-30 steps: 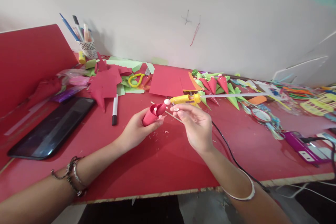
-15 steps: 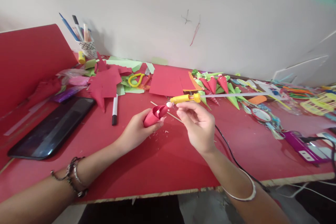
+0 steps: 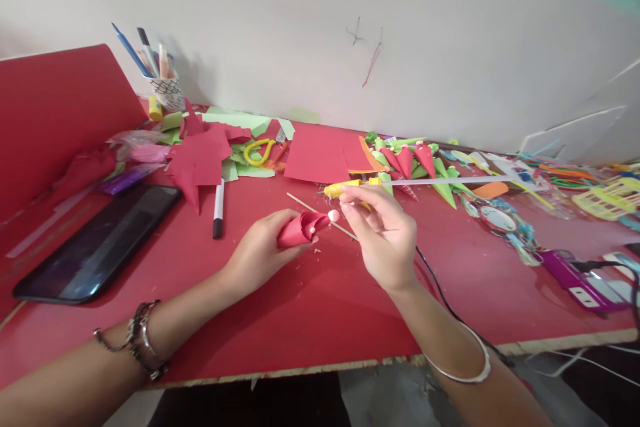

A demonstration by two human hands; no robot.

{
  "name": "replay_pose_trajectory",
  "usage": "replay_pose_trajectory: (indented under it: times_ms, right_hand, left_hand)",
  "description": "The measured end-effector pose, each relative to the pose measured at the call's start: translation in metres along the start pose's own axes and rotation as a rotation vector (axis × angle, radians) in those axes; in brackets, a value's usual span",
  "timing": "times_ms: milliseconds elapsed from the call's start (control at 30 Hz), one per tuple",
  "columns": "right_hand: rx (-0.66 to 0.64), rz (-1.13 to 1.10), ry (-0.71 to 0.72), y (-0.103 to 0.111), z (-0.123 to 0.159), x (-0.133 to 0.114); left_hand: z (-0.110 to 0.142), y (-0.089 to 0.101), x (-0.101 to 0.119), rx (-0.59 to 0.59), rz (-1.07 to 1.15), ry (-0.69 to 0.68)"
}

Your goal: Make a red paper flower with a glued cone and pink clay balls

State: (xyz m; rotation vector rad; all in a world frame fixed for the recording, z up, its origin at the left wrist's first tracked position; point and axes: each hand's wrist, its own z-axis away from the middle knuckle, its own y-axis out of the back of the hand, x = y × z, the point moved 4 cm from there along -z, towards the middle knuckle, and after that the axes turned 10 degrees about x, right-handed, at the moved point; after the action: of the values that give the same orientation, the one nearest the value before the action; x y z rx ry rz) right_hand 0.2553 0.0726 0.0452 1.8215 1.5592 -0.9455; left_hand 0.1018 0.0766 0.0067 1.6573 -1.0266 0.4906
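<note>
My left hand (image 3: 263, 250) is closed round a rolled red paper cone (image 3: 301, 227), its open end pointing right. My right hand (image 3: 385, 233) pinches a small pale bead (image 3: 333, 215) and holds it at the cone's mouth. A thin wooden stick (image 3: 320, 215) lies on the red table (image 3: 310, 307) just behind the cone. A yellow glue gun (image 3: 350, 187) with a clear glue stick rests behind my right hand, its black cord (image 3: 440, 293) running toward the table's near edge.
A dark tablet (image 3: 95, 247) lies at the left. A black marker (image 3: 219, 207), red and green paper scraps (image 3: 205, 153), yellow scissors (image 3: 257, 150) and a pen cup (image 3: 165, 90) sit at the back. Finished red and green cones (image 3: 415, 163) and a purple power strip (image 3: 580, 277) are at the right.
Both hands have lowered and shifted slightly right. The bead has moved from beside the glue gun's tip down to the cone's mouth.
</note>
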Motion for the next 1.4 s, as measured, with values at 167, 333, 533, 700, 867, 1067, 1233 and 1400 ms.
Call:
replay_pose_trajectory:
  times_ms: [167, 333, 533, 700, 867, 1067, 1233, 1400]
  right_hand:
    - [-0.045, 0.096, 0.109, -0.002, 0.002, -0.009]
    - [-0.133, 0.298, 0.299, -0.005, 0.005, -0.017]
    - [-0.291, 0.356, 0.401, -0.010, 0.009, -0.012]
    - [-0.318, 0.359, 0.334, -0.011, 0.006, -0.009]
    - [-0.336, 0.382, 0.318, -0.011, 0.003, -0.011]
    - [-0.359, 0.403, 0.290, -0.013, 0.003, -0.009]
    - [-0.383, 0.417, 0.272, -0.015, 0.004, -0.007]
    - [-0.388, 0.396, 0.209, -0.014, 0.004, -0.005]
  left_hand:
    - [0.000, -0.003, 0.000, -0.043, -0.046, -0.013]
    - [0.001, -0.004, 0.000, -0.080, -0.084, -0.019]
    - [0.004, -0.007, -0.005, -0.121, -0.193, -0.129]
    - [0.004, -0.006, -0.005, -0.127, -0.224, -0.149]
    - [0.003, -0.003, -0.003, -0.115, -0.245, -0.141]
    - [0.003, -0.003, -0.003, -0.102, -0.298, -0.154]
    - [0.003, -0.002, -0.004, -0.105, -0.321, -0.139]
    - [0.003, -0.001, -0.003, -0.101, -0.302, -0.139]
